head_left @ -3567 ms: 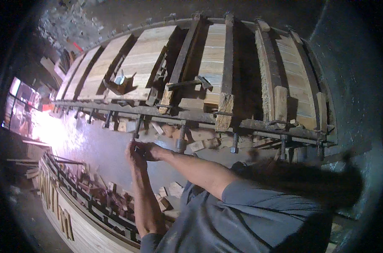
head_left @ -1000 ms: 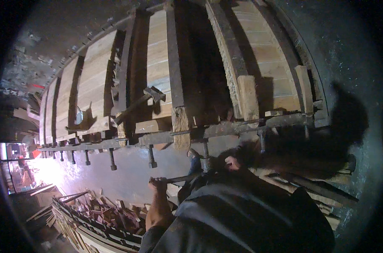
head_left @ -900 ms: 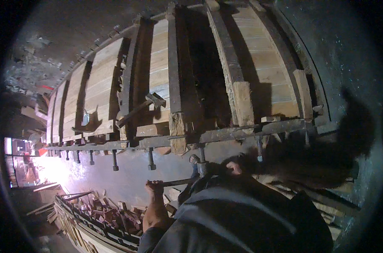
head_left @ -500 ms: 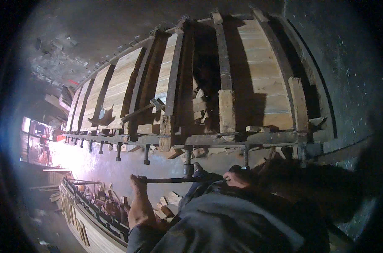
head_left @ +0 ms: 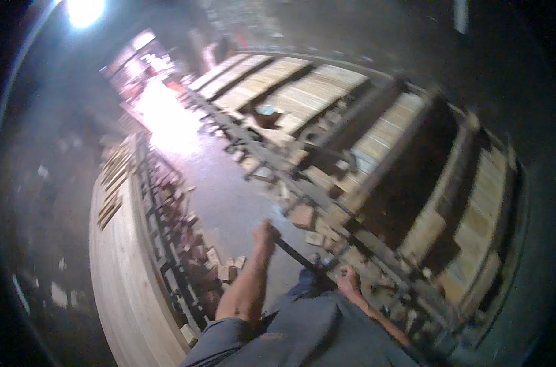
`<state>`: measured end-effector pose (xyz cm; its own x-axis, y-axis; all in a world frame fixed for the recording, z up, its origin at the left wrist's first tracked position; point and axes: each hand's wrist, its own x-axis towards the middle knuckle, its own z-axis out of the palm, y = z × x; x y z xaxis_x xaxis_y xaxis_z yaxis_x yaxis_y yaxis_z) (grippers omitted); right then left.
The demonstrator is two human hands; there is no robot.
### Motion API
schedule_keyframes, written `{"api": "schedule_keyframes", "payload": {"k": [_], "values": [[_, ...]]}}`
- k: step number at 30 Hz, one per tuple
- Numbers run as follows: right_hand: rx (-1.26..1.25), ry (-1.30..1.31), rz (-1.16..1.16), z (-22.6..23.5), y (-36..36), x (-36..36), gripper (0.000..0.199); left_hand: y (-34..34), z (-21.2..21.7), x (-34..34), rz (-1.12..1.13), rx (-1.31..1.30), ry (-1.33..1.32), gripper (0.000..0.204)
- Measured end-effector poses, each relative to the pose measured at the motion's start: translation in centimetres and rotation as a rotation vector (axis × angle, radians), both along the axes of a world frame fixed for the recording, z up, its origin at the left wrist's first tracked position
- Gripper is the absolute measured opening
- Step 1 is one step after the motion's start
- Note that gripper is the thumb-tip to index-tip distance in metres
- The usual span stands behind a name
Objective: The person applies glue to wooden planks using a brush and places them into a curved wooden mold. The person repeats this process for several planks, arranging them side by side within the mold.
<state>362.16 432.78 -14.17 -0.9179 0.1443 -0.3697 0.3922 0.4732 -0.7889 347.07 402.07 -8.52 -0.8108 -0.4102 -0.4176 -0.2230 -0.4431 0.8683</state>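
Down near the lower middle of the blurred head view, left hand [head_left: 264,233] fisted around one end of a thin dark metal rod [head_left: 294,254], right hand [head_left: 350,282] low at the other end, near the clamp frame [head_left: 327,205]; probably wrapped on the rod too, though blur hides the fingers, so cannot tell. Rod slanting down from left fist toward right hand, above the grey concrete floor [head_left: 226,196] and just in front of the grey sleeves.

Best handled with both wrists in line with the rod, pull kept steady rather than jerked, feet clear of the loose wood offcuts [head_left: 229,269] on the floor.

Pale glued-up wooden panels [head_left: 308,95] lying in rows between dark steel rails, end grain blocky and striped. Long pale plank stack [head_left: 115,269] curving along the left, smooth-faced, square-edged. Harsh glare at upper left.
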Motion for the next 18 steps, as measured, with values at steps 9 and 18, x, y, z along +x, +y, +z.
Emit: {"api": "schedule_keyframes", "payload": {"k": [9, 18], "values": [[-0.256, -0.182, 0.690, -2.3, -12.8, -14.3, 0.054, -0.5, 3.3, 0.0, -0.245, 0.190, -0.076, 0.030], [-0.310, 0.174, 0.658, -3.8, -13.8, -12.4, 0.039, 0.2, 1.3, 0.0, -0.230, 0.026, 0.014, 0.028]]}}
